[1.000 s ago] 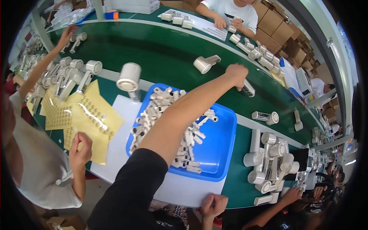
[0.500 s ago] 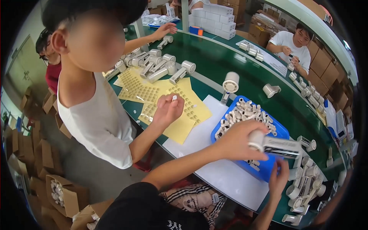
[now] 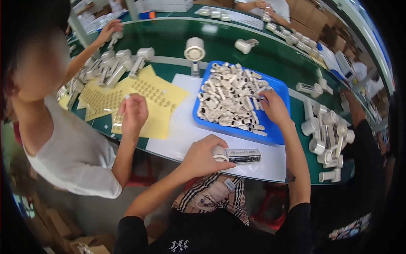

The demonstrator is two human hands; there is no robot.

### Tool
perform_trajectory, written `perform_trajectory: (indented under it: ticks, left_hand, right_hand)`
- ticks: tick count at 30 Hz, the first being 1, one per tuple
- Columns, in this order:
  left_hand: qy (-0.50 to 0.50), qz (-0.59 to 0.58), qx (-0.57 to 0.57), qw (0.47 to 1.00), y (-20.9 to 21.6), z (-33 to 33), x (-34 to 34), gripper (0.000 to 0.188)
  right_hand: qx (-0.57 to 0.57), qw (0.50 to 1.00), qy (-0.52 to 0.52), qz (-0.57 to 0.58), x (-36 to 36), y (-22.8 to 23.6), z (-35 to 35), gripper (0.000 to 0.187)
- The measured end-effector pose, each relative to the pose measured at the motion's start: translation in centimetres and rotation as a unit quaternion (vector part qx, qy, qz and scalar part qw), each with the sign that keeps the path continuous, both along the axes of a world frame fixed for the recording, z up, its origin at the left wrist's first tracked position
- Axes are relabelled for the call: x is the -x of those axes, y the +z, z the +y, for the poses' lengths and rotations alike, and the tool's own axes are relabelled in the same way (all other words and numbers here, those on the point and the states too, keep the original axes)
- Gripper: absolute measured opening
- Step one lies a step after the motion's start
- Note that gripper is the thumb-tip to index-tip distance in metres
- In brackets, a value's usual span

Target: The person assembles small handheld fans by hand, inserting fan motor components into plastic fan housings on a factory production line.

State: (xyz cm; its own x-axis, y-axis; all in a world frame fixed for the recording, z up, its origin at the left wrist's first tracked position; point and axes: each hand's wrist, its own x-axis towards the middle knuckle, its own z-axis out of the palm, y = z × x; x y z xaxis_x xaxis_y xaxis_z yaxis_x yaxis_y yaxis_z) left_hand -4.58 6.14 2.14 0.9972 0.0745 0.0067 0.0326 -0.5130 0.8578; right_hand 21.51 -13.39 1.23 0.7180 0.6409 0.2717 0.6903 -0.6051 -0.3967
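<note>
**White plastic handheld fan in left hand**

Left fingers clamp its round head over a white sheet; the right hand is among small white plastic parts in a blue rectangular tray, its fingers' hold unclear.

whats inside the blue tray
The tray holds a heap of small white parts, some with dark ends; the right hand reaches in. Bare blue shows at the near right, but whatever lies under the heap is hidden.
</note>
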Motion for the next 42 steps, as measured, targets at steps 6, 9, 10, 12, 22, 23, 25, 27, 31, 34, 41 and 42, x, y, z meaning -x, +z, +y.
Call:
perform_trajectory:
  ticks: [6,9,10,12,22,23,25,27,31,34,41,42]
  left_hand:
    - [-0.047,0.026,-0.031,0.998,-0.2,-1.6,-2.4,0.054]
    - [-0.070,0.031,-0.065,0.995,0.2,-2.3,-2.9,0.052]
    - [-0.057,0.004,-0.045,0.997,-0.2,-2.5,-3.1,0.053]
    - [-0.044,-0.027,-0.025,0.998,-0.7,-3.0,-2.8,0.054]
    - [-0.073,-0.085,0.029,0.993,-1.5,-3.7,-1.6,0.073]
    - [-0.081,-0.082,0.032,0.993,-1.1,-4.1,-1.6,0.073]
    - [-0.025,-0.171,-0.008,0.985,-0.4,-4.3,-1.3,0.069]
    - [-0.022,-0.191,0.019,0.981,0.9,-4.0,-1.1,0.063]
    - [-0.057,-0.250,0.013,0.966,2.1,-3.6,-2.6,0.056]
    - [-0.075,-0.208,0.074,0.973,2.9,-4.8,-3.8,0.041]
    - [-0.082,-0.275,0.124,0.950,2.0,-6.2,-4.4,0.017]
    - [-0.113,-0.293,0.099,0.944,2.3,-6.2,-4.7,0.018]
  right_hand:
    - [0.056,0.997,-0.053,0.016,1.1,-0.3,-3.7,0.025]
    - [0.073,0.995,-0.061,0.029,1.4,-0.1,-4.3,0.021]
    - [0.073,0.995,-0.057,0.037,1.3,-0.2,-4.5,0.023]
    - [0.072,0.995,-0.053,0.042,1.3,-0.3,-4.7,0.024]
    - [0.084,0.995,0.015,0.047,2.2,0.8,-4.5,0.022]
    - [0.086,0.995,0.007,0.051,2.7,1.1,-5.1,0.022]
    - [-0.006,0.999,-0.020,0.030,3.5,1.5,-5.5,0.020]
    - [-0.040,0.998,-0.020,0.034,5.9,2.9,-6.5,0.020]
    - [-0.154,0.978,0.037,0.140,12.1,5.1,-7.4,0.023]
    - [-0.179,0.975,0.097,0.087,14.9,5.5,-7.2,0.028]
    - [-0.256,0.939,0.155,0.173,16.0,5.0,-7.6,0.025]
    - [-0.324,0.881,0.124,0.320,16.1,4.5,-7.9,0.021]
